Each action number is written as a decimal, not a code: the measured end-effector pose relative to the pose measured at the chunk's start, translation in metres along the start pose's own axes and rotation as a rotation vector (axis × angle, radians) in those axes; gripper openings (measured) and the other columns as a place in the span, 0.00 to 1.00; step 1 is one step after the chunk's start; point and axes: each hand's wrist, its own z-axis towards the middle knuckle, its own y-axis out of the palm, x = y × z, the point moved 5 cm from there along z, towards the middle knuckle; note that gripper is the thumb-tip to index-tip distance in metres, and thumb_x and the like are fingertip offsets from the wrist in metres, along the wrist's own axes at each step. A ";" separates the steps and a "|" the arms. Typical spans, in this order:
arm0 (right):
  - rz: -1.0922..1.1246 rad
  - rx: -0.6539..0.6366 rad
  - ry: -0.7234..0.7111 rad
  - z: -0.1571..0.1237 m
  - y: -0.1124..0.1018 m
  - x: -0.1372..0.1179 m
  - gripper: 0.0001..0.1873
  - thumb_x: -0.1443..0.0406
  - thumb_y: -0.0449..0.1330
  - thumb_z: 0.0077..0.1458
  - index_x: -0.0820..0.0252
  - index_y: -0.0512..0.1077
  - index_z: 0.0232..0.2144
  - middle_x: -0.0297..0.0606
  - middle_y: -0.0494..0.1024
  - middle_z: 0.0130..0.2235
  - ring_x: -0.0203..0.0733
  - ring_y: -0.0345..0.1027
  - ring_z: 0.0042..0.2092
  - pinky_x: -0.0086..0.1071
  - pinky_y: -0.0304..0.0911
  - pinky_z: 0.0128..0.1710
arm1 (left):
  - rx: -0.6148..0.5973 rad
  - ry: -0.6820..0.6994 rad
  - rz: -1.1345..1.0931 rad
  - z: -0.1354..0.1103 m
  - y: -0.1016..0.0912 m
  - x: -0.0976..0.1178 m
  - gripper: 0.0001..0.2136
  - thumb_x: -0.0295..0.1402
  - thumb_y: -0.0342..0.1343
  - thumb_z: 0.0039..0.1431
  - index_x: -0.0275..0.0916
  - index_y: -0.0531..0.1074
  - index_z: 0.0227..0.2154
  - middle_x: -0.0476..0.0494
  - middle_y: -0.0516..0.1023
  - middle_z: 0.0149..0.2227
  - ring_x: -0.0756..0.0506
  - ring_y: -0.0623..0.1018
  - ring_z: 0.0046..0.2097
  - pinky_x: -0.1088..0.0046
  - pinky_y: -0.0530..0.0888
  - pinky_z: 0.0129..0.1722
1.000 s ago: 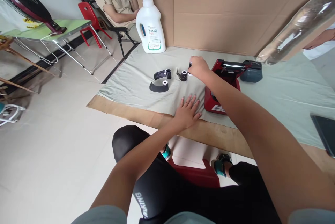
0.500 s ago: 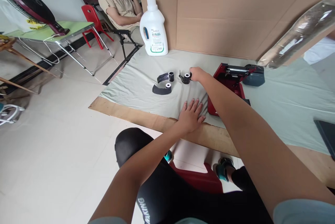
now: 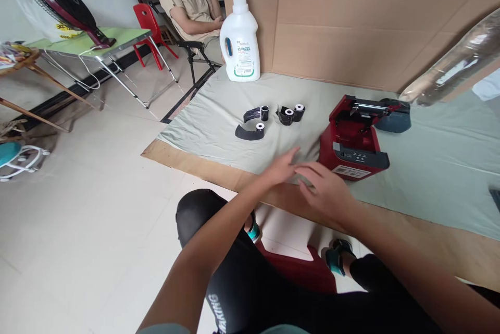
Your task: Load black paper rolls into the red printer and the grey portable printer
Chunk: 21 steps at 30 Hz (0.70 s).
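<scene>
My left hand [image 3: 282, 168] lies flat with fingers stretched on the pale green cloth [image 3: 219, 110] near the table's front edge. My right hand [image 3: 326, 192] hovers just beside it, fingers loosely spread, holding nothing. Several small black tape rolls rest farther back: a pair side by side [image 3: 292, 113], one with a curled strip [image 3: 250, 131] and one behind it [image 3: 260, 113]. A red label printer [image 3: 353, 138] with its lid open stands to the right of my hands.
A white detergent bottle [image 3: 239, 41] stands at the back by a cardboard wall [image 3: 351, 16]. A person sits on a chair behind it. A folding table [image 3: 89, 45] with a fan and a red chair [image 3: 150, 24] are left. A clear plastic bottle [image 3: 453, 65] leans at right.
My right hand let go of a roll beside the others and pulled back toward me, near my left hand. The camera shifted slightly.
</scene>
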 end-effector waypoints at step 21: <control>-0.467 -0.199 0.111 -0.120 0.011 0.112 0.14 0.73 0.50 0.68 0.63 0.74 0.35 0.50 0.77 0.37 0.54 0.67 0.41 0.42 0.59 0.42 | -0.200 -0.612 0.373 -0.052 -0.138 -0.064 0.15 0.41 0.60 0.51 0.41 0.63 0.18 0.50 0.71 0.21 0.47 0.70 0.27 0.70 0.62 0.31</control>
